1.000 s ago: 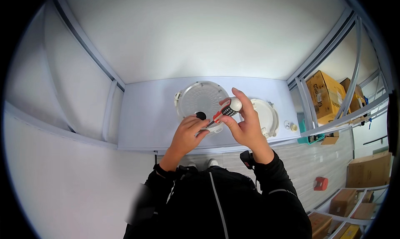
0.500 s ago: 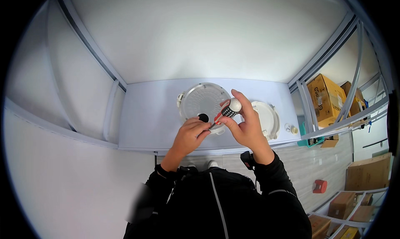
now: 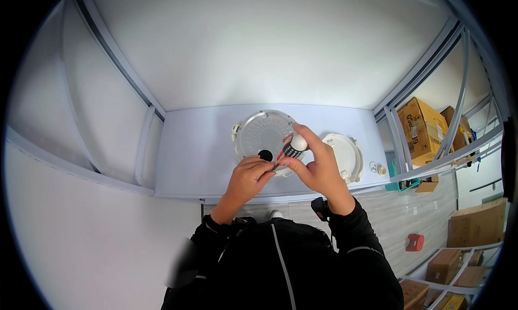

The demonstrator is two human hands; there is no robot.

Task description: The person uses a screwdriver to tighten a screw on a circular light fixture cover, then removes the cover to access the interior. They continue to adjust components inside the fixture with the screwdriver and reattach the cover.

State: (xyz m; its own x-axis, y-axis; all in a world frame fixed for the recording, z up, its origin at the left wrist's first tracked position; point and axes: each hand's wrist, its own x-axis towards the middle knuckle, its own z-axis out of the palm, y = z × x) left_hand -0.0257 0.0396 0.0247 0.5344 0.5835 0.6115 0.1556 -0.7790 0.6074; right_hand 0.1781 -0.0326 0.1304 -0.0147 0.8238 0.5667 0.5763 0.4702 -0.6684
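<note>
The screwdriver [image 3: 291,149] stays pinched in the right hand [image 3: 318,169] — barely shifted; the left hand [image 3: 249,176], seemingly curled, steadies its tip at seven o'clock, over the round metal lid [image 3: 258,132].

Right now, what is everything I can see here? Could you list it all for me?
Table: one, pale grey-white, centre, walled by white panels.
Round lid with ribbed face: one, silvery grey, on the table ahead of the hands.
Black knob: one, at the near edge of that lid.
Round white part: one, on the table right of the lid.
Small fittings: two or so, pale, at the table's right end.
Cardboard boxes: several, brown, on shelves and floor at right.
Red object: one, on the floor at right.
Small bottle with a red nozzle: one, white and black, gripped in the right hand.
Left hand: at the nozzle tip, over the lid's near edge.
Right hand: around the bottle.
</note>
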